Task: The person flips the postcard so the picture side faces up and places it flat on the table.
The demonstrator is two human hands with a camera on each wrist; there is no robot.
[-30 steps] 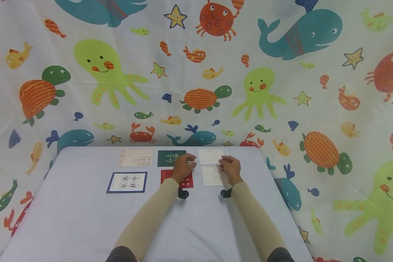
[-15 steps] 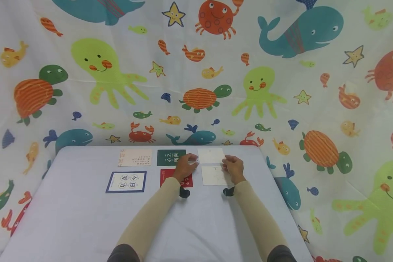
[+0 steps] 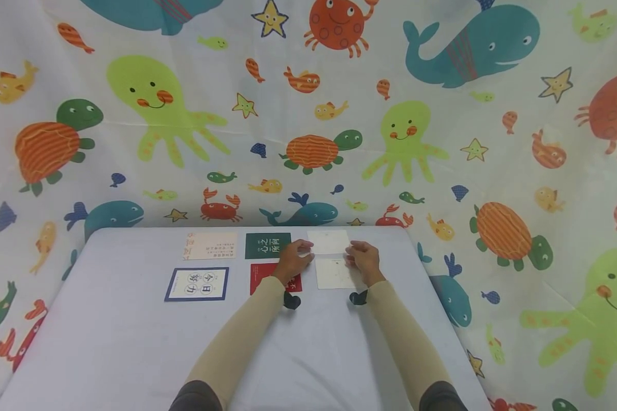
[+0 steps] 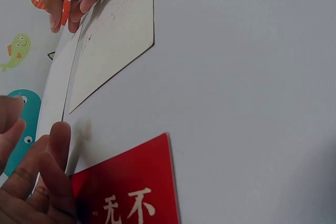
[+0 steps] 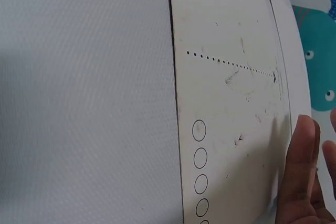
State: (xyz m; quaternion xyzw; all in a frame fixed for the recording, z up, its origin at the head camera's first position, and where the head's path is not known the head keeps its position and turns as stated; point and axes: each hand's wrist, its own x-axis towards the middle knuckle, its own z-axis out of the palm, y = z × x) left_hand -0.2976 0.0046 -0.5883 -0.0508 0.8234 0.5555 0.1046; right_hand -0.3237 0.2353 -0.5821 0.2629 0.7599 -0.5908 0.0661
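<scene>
A plain white rectangular paper card (image 3: 329, 242), the far one of two, is flanked by the left hand (image 3: 294, 261) and the right hand (image 3: 364, 262). Its short edges are met from opposite sides, an arrangement that would let the card be steadied or squared evenly. Both hands are relaxed, with fingers loosely bent; no card is seen pinched between thumb and fingers. Whether the edges are actually touched cannot be told.

A second white rectangular card (image 3: 332, 275) is laid flat just in front of the first, its far edge nearly parallel to it. A dotted line and a row of circles are visible on it, so it is judged to be placed writing side up.

To the left, a dark green card (image 3: 267, 245), a red card (image 3: 259, 275) partly covered by the left hand, a pale pink card (image 3: 209, 246) and a blue-bordered white card (image 3: 197, 283) are set lettered side up on the white cloth-covered table (image 3: 108, 331). They are spaced apart in two rows, presumably so that each face stays readable.
</scene>
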